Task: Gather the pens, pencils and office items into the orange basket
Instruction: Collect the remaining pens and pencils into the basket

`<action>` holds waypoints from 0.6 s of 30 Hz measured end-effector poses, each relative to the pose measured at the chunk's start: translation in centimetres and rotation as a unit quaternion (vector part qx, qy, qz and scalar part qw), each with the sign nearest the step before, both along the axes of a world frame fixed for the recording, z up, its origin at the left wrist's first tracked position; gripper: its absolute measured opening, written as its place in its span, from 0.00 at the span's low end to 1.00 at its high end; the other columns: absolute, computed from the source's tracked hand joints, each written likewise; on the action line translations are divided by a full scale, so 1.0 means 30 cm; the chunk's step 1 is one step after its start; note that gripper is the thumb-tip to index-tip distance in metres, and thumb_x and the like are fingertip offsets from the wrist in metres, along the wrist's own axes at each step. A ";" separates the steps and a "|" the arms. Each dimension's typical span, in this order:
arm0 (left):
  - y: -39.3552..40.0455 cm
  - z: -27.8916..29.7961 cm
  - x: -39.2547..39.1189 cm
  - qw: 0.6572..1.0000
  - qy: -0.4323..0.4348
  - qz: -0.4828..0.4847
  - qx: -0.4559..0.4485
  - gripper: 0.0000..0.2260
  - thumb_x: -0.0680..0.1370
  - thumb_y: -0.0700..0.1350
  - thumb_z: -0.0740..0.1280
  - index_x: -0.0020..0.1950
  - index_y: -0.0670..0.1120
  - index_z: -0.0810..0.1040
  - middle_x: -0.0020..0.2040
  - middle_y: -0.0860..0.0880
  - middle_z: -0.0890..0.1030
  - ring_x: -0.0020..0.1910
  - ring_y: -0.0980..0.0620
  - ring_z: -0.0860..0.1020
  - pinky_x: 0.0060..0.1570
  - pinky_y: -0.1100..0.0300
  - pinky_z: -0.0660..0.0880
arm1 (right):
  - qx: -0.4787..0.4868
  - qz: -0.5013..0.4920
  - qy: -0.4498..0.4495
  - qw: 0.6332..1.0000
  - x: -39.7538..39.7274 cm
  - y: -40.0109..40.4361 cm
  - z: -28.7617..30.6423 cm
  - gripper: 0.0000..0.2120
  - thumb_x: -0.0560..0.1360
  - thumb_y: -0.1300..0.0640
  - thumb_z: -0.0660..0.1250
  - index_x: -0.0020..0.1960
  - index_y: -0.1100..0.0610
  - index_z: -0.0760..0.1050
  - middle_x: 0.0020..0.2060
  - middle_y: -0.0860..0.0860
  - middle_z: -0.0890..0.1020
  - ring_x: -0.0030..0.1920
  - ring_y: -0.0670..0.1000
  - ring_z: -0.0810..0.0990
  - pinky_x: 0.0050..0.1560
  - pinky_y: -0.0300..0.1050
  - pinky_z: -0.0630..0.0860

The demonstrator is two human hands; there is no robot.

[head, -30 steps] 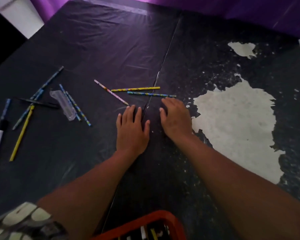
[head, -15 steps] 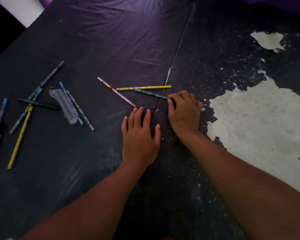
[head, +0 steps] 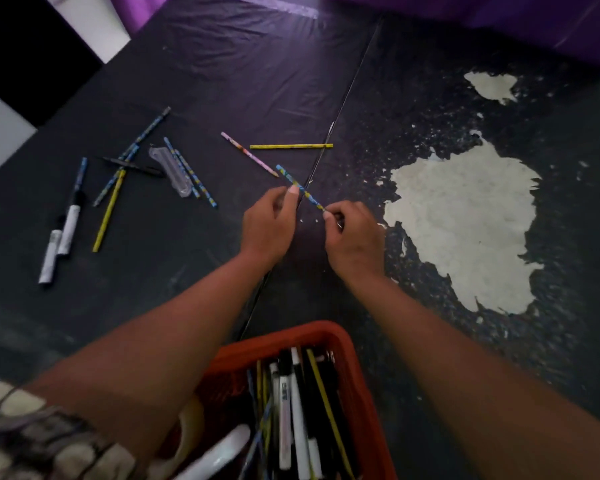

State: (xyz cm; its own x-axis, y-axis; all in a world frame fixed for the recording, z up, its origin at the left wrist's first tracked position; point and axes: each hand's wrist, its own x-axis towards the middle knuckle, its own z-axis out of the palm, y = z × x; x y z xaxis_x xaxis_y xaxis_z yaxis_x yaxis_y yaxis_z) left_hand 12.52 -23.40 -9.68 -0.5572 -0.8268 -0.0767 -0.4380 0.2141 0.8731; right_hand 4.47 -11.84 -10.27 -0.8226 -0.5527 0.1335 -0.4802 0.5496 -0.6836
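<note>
A blue patterned pencil [head: 300, 186] is lifted off the table between both hands. My right hand [head: 352, 237] pinches its near end and my left hand [head: 269, 225] pinches it near the middle. Beyond them a yellow pencil [head: 291, 146] and a pink pencil [head: 248, 154] lie on the black table. The orange basket [head: 312, 336] sits at the near edge between my forearms, holding several pens and pencils.
At the left lie several more items: blue pencils [head: 187, 171], a long yellow pencil [head: 109, 209], a black pen [head: 132, 165], a clear plastic case [head: 169, 171] and two white markers [head: 61, 233]. A peeled pale patch [head: 465, 223] marks the table's right side.
Both hands lay flat on the table; the right hand took the blue pencil, then both lifted it toward me. The camera tilted down, bringing the basket back into view.
</note>
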 end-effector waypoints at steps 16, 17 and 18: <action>0.416 0.231 0.369 0.984 0.019 0.103 0.144 0.09 0.78 0.45 0.69 0.38 0.45 0.80 0.35 0.42 0.84 0.31 0.46 0.84 0.35 0.47 0.83 | -0.051 0.110 -0.071 0.990 0.393 0.407 0.153 0.16 0.81 0.53 0.59 0.65 0.56 0.76 0.58 0.51 0.79 0.59 0.51 0.76 0.61 0.51 0.74; 0.442 0.218 0.401 0.988 -0.018 0.092 0.123 0.09 0.77 0.45 0.70 0.37 0.45 0.80 0.35 0.42 0.84 0.32 0.45 0.84 0.34 0.47 0.83 | -0.030 0.115 -0.082 0.990 0.405 0.418 0.143 0.18 0.82 0.53 0.57 0.68 0.57 0.74 0.63 0.52 0.77 0.63 0.52 0.75 0.64 0.52 0.72; 0.466 0.202 0.428 0.991 -0.047 0.078 0.102 0.08 0.76 0.46 0.70 0.37 0.46 0.80 0.36 0.43 0.84 0.32 0.45 0.84 0.32 0.46 0.83 | -0.010 0.121 -0.088 0.989 0.414 0.428 0.136 0.19 0.82 0.54 0.56 0.70 0.58 0.71 0.66 0.53 0.75 0.66 0.52 0.73 0.67 0.51 0.70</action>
State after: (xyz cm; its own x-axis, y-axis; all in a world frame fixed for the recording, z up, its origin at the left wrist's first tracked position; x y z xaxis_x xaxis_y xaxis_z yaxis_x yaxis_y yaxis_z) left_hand 25.37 -9.43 -3.62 -0.4065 -0.8644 -0.2959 -0.5325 -0.0390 0.8455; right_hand 16.90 0.99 -6.18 -0.6774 -0.7355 0.0125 -0.4685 0.4183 -0.7782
